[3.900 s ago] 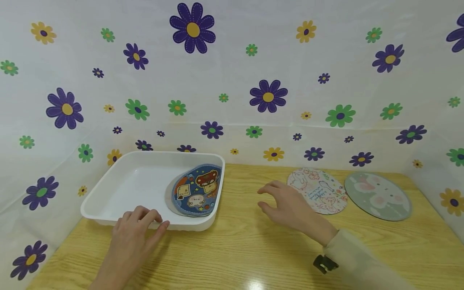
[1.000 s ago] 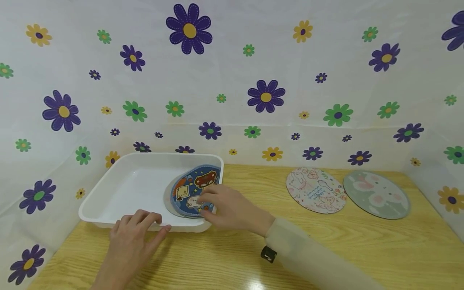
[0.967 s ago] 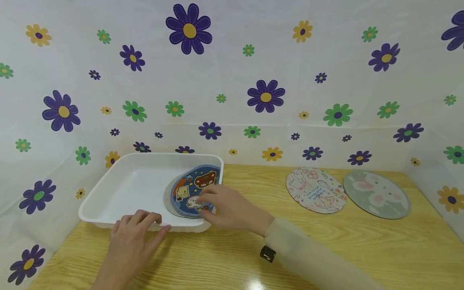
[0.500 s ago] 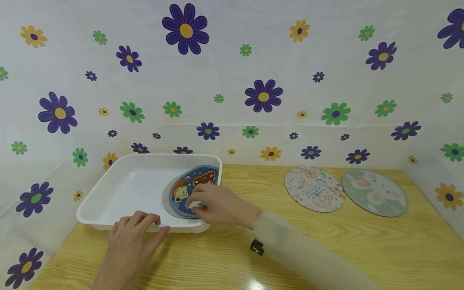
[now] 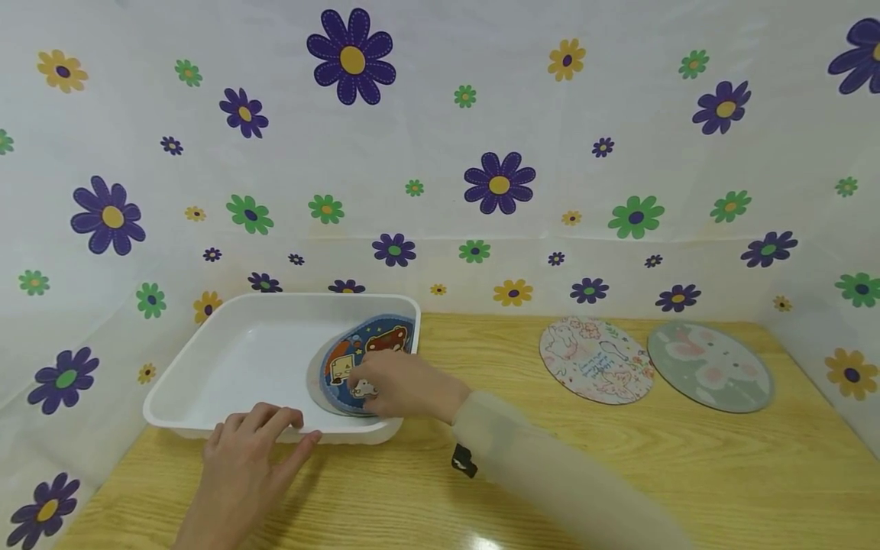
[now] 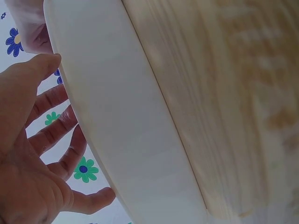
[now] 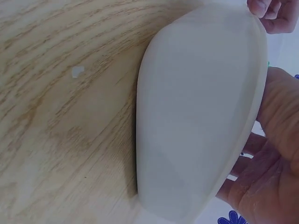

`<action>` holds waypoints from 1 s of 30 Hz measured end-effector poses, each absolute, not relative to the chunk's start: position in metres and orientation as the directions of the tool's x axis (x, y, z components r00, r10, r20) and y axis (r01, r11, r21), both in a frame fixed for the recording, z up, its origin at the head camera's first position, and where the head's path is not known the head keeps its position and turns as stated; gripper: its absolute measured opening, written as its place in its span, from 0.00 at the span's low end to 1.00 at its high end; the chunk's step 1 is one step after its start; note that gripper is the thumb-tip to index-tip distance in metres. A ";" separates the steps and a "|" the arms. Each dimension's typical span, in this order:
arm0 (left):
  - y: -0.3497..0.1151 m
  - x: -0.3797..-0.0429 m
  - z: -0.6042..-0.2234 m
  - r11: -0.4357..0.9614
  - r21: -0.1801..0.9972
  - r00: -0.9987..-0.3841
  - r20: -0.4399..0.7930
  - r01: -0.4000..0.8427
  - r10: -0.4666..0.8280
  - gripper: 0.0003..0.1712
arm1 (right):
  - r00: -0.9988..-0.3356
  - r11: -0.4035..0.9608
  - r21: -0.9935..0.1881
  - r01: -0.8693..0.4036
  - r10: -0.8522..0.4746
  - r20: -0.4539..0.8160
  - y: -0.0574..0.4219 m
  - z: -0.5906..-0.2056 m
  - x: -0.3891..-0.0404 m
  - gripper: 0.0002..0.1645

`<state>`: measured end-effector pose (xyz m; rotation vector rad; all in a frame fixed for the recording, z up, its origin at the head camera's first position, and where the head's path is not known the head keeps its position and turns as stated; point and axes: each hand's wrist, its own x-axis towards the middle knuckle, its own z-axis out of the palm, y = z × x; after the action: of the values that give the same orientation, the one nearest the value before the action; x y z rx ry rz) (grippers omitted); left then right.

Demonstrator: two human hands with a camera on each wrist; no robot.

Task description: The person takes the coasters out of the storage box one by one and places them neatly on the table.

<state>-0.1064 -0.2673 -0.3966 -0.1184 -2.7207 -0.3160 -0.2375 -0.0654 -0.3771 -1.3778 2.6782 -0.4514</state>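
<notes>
A white tray (image 5: 257, 359) stands on the left of the wooden table. Inside its right part lies a round blue mat (image 5: 341, 368) with cartoon animals, over a pale round mat (image 5: 316, 393) that shows only as a crescent. My left hand (image 5: 244, 462) holds the tray's near rim, fingertips over it and thumb tip at its edge. Bent over the lower right of the blue mat, my right hand (image 5: 406, 386) reaches in across the rim. Its fingertips are hidden inside the tray in the right wrist view; I cannot tell whether they grip the mat.
On the table's right side lie a round mat with pink drawings (image 5: 596, 360) and a grey-green rabbit mat (image 5: 711, 367), edges nearly meeting. A white flowered cloth (image 5: 440, 130) rises behind the table (image 5: 550, 458) and along both sides.
My right hand has come left from beside the pink-patterned mat into the tray, and lately shifted a little farther left over the blue mat. The left hand has stayed at the rim.
</notes>
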 end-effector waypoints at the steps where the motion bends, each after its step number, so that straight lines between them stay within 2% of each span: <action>1: -0.267 -0.107 -0.397 0.970 0.204 -0.917 0.398 0.129 0.038 0.13 | -0.592 0.557 -0.299 -0.775 -0.805 0.038 -0.067 -0.378 -0.238 0.19; 8: -0.267 -0.107 -0.398 0.968 0.207 -0.912 0.407 0.139 0.044 0.13 | -0.647 0.635 -0.267 -0.725 -0.761 -0.053 -0.074 -0.379 -0.240 0.23; 13: -0.267 -0.107 -0.398 0.969 0.206 -0.912 0.407 0.135 0.040 0.14 | -0.678 0.669 -0.268 -0.693 -0.732 -0.073 -0.078 -0.382 -0.241 0.22; 19: -0.267 -0.107 -0.398 0.969 0.207 -0.913 0.406 0.137 0.042 0.14 | -0.711 0.713 -0.203 -0.671 -0.697 -0.096 -0.085 -0.385 -0.242 0.22; 30: -0.267 -0.106 -0.396 0.971 0.211 -0.934 0.357 0.115 0.033 0.15 | -0.735 0.743 -0.157 -0.651 -0.668 -0.118 -0.091 -0.388 -0.241 0.22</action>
<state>-0.1057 -0.2670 -0.3963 -0.1075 -2.7619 -0.3256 -0.2410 -0.0908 -0.3883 -1.0583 2.7757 -0.1568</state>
